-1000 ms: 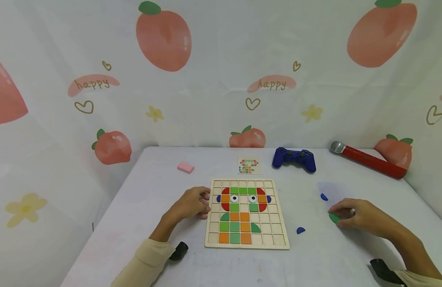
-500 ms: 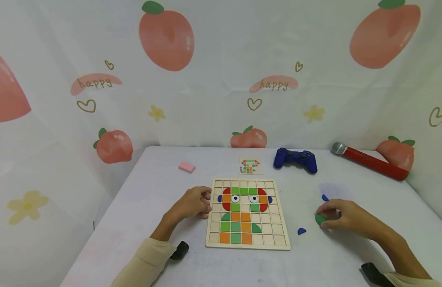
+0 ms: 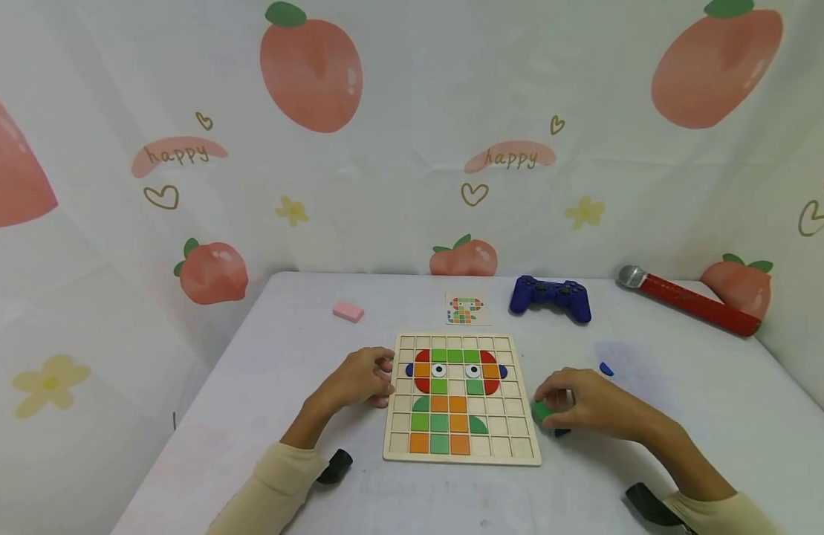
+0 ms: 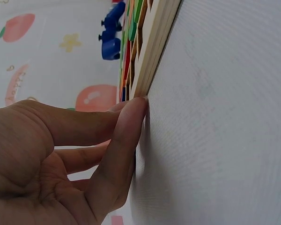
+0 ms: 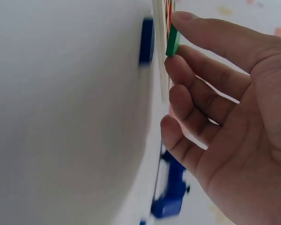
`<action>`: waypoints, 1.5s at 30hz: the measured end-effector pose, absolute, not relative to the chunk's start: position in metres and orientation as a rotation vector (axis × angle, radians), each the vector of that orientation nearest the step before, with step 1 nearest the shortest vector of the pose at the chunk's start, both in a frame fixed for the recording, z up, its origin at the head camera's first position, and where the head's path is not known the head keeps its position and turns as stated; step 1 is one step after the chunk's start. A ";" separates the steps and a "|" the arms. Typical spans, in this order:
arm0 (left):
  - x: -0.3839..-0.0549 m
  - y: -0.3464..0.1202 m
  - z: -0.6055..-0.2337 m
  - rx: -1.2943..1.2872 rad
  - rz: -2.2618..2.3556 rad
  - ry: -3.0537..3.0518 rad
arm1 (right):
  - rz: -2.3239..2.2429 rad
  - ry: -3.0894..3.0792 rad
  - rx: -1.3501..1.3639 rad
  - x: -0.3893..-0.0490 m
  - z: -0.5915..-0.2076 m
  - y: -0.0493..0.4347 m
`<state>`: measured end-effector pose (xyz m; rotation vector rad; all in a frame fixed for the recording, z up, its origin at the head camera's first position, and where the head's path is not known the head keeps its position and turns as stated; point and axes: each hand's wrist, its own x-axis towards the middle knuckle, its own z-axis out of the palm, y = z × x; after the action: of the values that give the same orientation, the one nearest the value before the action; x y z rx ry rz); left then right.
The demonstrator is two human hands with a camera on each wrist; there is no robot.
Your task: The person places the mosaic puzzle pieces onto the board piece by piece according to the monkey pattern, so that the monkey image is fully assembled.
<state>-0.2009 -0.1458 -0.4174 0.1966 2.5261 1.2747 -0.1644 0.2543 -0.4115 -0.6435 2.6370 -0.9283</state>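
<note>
A wooden grid board (image 3: 500,446) lies on the table, with coloured tiles forming a figure with two eyes. My left hand (image 3: 358,377) grips the board's left edge; in the left wrist view its fingertips (image 4: 133,110) meet at the pale rim. Between thumb and fingers, my right hand (image 3: 588,401) pinches a green tile (image 5: 172,43), held just off the board's right edge. The tile's full outline is partly covered by the fingers. Beneath that hand lies a blue half-round tile (image 5: 146,42), mostly hidden in the head view. Another blue half-round tile (image 3: 606,368) lies farther back.
Behind the board is a small picture card (image 3: 468,309) with a similar figure. A pink block (image 3: 348,311) sits to the back left. Along the back right are a blue game controller (image 3: 550,297) and a red microphone (image 3: 699,301). A peach-print cloth hangs behind the table.
My right hand has carried the green tile leftward from the table's right side to beside the board, passing over the nearer blue tile. The left hand has stayed at the board's edge.
</note>
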 end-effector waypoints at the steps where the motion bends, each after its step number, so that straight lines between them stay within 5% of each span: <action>1: -0.201 -0.146 -0.417 0.195 1.276 2.522 | -0.923 2.624 -0.652 -0.165 -0.411 0.249; 45: -0.204 -0.149 -0.418 0.186 1.374 2.417 | -0.708 2.398 -1.179 -0.172 -0.404 0.070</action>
<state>-0.2036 -0.1488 -0.4176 0.1856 2.4174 1.3742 -0.1720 0.0702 -0.4045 -1.1786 2.3982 -0.7083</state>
